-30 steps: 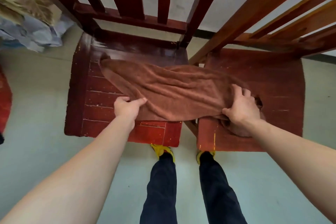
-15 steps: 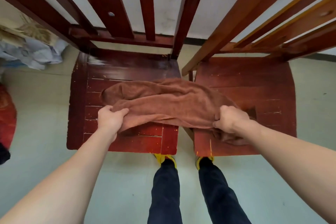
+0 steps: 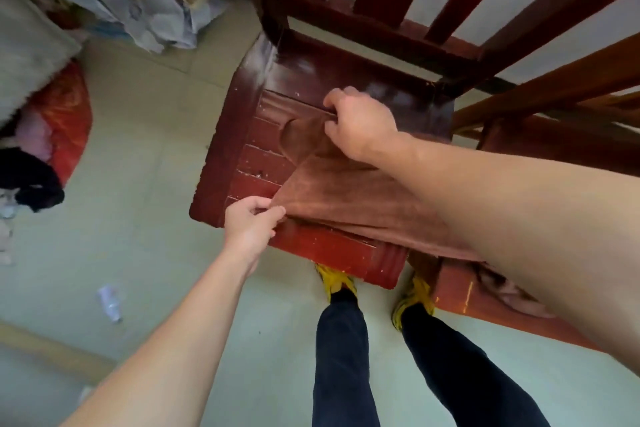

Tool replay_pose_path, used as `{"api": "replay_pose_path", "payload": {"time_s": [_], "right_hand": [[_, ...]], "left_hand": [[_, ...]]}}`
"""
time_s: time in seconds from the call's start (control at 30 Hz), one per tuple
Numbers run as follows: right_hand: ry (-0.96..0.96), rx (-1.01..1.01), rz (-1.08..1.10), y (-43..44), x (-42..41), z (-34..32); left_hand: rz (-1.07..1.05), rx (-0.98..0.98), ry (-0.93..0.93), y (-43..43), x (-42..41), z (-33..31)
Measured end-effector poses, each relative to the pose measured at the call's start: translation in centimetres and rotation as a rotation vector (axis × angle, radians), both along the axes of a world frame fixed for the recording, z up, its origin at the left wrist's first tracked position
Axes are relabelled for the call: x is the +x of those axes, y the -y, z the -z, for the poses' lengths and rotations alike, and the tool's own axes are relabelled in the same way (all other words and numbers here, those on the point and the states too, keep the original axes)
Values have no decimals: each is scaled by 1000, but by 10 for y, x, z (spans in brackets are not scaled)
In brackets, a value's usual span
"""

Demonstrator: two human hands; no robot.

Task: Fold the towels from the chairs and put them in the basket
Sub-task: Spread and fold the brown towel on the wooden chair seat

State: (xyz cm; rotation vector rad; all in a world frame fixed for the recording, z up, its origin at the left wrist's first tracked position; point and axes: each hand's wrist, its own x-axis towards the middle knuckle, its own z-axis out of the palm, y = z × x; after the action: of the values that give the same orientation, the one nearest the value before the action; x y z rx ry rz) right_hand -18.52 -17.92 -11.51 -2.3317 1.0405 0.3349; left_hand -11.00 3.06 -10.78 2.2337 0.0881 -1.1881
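Towel point(image 3: 346, 198) flat on chair point(image 3: 235, 149) seat, held at both ends of its left edge.
Pinching near corner with left grip point(image 3: 251, 224); clutching far bunched corner with right grip point(image 3: 360, 125), fingers curled round cloth.

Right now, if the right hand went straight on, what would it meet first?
Probably the bare chair seat near its back-left corner; the right hand grips the brown towel there. Depth unclear.

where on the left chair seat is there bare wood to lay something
Bare on the left chair seat: the strip left of the brown towel, and the dark band behind it under the backrest. Crowded: the rest, under the towel, left hand, right hand and forearm.
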Motion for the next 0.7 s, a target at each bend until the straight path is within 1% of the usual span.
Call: {"api": "replay_pose_path", "payload": {"time_s": [0.1,0.2,0.27,0.33,0.43,0.5,0.6,0.67,0.7], "right_hand": [[-119,36,-69,-11,16,16],[-197,25,-39,-11,11,19],[-137,21,93,-3,5,11],[-31,-9,272,11,4,-1],[51,-50,386,32,17,-16],[91,-48,426,41,30,-20],[115,23,461,44,38,-16],[82,33,418,39,28,-10],[58,8,373,34,17,-8]], "left_hand": [[-38,-66,44,-12,-5,4],[-117,-106,67,-15,-4,3],[-136,-136,75,-15,-1,1],[-126,-173,86,-12,5,-2],[-101,-209,125,-3,14,-3],[-85,-168,210,7,25,1],[-79,-38,321,19,47,13],[-67,60,340,18,61,22],[-49,122,339,16,66,25]]}}
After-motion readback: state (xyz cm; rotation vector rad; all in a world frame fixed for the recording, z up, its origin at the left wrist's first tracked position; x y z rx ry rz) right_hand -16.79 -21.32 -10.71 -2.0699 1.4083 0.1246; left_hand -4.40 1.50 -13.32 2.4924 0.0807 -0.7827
